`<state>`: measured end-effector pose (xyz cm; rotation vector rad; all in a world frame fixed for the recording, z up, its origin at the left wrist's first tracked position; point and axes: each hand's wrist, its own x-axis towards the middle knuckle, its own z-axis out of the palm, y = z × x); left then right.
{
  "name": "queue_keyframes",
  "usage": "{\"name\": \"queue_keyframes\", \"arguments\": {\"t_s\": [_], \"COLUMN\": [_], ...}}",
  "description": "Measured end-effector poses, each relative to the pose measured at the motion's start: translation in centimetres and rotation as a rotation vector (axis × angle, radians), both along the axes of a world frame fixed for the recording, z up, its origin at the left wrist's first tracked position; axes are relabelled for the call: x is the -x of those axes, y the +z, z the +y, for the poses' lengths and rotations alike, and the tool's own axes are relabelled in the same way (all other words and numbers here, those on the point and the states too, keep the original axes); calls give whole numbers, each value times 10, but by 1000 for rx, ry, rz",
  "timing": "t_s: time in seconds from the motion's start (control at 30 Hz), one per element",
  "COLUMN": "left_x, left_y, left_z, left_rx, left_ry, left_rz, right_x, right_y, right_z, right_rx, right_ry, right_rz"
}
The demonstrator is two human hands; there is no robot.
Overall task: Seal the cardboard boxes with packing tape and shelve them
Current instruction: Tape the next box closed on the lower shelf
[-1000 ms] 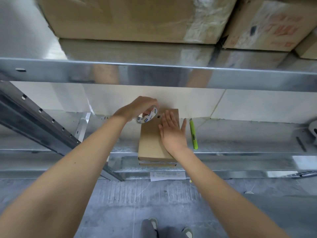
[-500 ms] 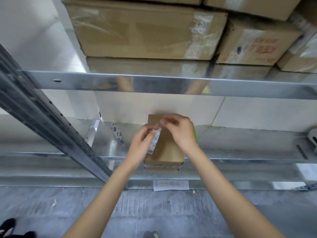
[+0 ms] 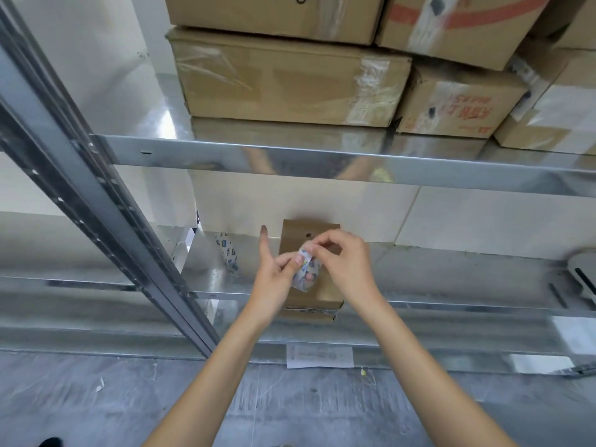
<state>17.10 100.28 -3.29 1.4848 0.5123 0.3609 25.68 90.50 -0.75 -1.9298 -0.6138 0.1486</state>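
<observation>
Two hands (image 3: 309, 269) pinch tape roll (image 3: 305, 275) over box (image 3: 322, 295)

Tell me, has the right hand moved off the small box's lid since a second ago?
Yes. The right hand has lifted off the small cardboard box lid, where it lay flat, and now pinches the tape roll held by the left hand.

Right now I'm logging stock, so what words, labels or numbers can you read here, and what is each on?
Nothing reads clearly enough to quote.
Red characters on the printed carton: upside down and blurred.
Print on the tape roll held by the left hand and right hand: too small.
White label on the lower shelf edge: faint lines only.
Small box: no text visible.
</observation>
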Motion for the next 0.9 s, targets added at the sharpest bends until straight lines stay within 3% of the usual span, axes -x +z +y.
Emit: {"name": "queue_keyframes", "arguments": {"t_s": [0.17,0.3,0.4,0.5,0.6,0.73,0.9], "left_x": [-2,-4,-3,-2,0,5,-12], "left_y": [-6,-6,-7,-6,-7,-11,-3], "left_z": [-9,-20,-26,-27,-23,-16,-16], "left_rx": [-24,63,104,155,193,126,71], "left_ry": [149,268,309,331,331,223,138], "left_rz": [28,3,-9,-34,-60,-40,-88], "right_x": [11,20,23,24,20,17,3], "right_y": [-7,-12,-16,-14,-14,-13,-12], "right_z": [-3,3,9,14,11,3,-12], "right_rx": [-142,-287,-287,-349,-528,-223,-370], "right_ry": [-125,-259,-317,-319,-225,-108,-70], "right_rz": [191,497,560,664,933,747,690]}}
